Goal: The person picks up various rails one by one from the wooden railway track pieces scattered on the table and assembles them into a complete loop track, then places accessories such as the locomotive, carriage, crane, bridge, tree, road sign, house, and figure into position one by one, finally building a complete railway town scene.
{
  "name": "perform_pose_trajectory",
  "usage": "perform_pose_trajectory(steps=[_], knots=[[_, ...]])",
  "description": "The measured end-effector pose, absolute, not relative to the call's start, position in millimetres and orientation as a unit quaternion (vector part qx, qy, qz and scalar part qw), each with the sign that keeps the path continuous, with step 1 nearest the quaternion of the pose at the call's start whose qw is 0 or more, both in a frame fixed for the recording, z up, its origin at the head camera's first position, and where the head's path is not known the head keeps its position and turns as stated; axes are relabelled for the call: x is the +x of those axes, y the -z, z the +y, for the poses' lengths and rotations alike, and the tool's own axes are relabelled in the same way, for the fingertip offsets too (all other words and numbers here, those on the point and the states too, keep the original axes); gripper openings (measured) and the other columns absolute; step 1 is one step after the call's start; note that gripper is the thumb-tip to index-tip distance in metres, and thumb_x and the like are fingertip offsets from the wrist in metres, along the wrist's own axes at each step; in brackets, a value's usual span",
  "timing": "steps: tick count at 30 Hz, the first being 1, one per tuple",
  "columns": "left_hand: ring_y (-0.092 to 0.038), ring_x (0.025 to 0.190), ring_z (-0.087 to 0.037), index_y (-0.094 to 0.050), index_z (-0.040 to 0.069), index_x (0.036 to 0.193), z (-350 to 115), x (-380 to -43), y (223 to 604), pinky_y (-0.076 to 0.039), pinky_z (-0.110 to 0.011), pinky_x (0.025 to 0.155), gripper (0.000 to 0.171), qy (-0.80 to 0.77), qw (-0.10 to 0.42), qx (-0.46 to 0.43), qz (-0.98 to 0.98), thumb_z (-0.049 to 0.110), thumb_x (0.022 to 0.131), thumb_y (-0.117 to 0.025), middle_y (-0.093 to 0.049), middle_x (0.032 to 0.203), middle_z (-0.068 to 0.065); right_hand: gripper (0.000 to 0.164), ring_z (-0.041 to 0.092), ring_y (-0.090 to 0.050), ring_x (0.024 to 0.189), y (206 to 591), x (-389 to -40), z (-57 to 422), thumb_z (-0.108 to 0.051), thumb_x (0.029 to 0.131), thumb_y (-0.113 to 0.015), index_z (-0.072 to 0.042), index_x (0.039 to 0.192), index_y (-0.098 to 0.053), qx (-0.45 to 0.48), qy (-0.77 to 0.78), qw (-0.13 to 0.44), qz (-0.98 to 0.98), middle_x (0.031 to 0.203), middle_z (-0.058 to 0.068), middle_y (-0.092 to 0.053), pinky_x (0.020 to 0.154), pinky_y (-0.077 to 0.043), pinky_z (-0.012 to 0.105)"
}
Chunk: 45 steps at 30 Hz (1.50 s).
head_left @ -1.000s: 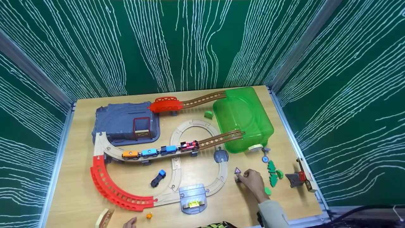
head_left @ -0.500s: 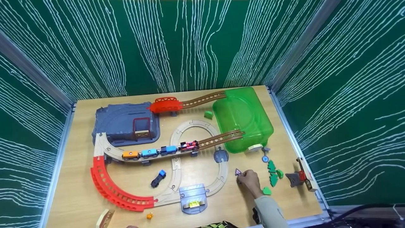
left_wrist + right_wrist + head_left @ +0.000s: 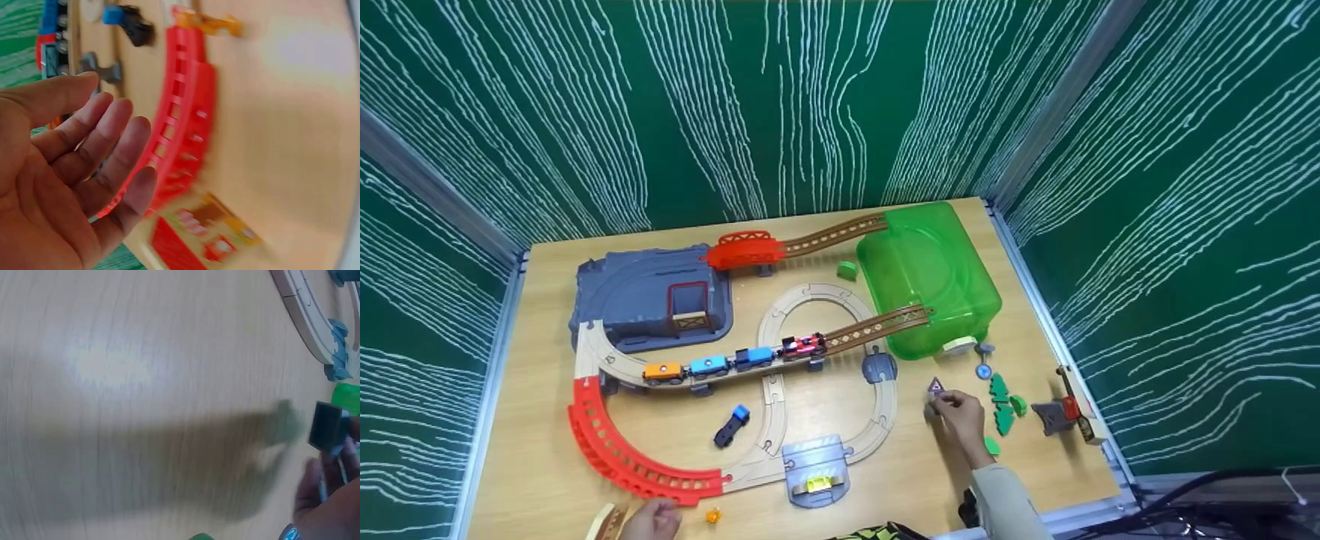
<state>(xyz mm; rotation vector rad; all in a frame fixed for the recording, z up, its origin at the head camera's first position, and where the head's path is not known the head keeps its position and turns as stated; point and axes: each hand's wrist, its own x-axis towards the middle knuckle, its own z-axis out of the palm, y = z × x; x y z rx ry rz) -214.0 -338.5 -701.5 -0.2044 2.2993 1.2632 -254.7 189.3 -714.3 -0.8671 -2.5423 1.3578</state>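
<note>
My right hand (image 3: pixel 962 421) pinches a small toy warning sign with a triangular top (image 3: pixel 935 385), right of the wooden track loop. In the right wrist view, the sign's dark, blocky base (image 3: pixel 327 427) stands out from the fingers, above the tabletop. My left hand (image 3: pixel 651 520) is at the front edge with nothing in it; its palm and loosely bent fingers show in the left wrist view. Nearest to it are the red curved track (image 3: pixel 185 129), a printed wooden piece (image 3: pixel 208 230) and a small orange figure (image 3: pixel 712 515).
A four-part toy train (image 3: pixel 709 365) stands on the raised track. Behind are a grey tunnel block (image 3: pixel 637 300) and a green translucent box (image 3: pixel 937 277). Right of my right hand lie green trees (image 3: pixel 1001 405), a round blue sign (image 3: pixel 983 370) and a crossing-like piece (image 3: pixel 1069 409).
My right hand has moved the triangular sign slightly away from me and to the right. My left hand, almost out of view half a second ago, has come in at the front edge.
</note>
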Motion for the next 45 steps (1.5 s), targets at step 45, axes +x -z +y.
perform_pose_trajectory(steps=[45], knots=[[-0.052,0.07,-0.009,-0.06,0.003,0.095,-247,-231,646,-0.046,-0.025,0.064,0.019,-0.399,0.146,0.034,0.905,0.003,0.076,-0.062,-0.058,0.08,0.001,0.03,0.016,-0.047,0.075,731,-252,233,-0.019,0.078,-0.064,-0.004,0.102,-0.058,-0.279,-0.427,0.197,-0.837,0.082,0.006,-0.053,0.06,-0.039,0.031]])
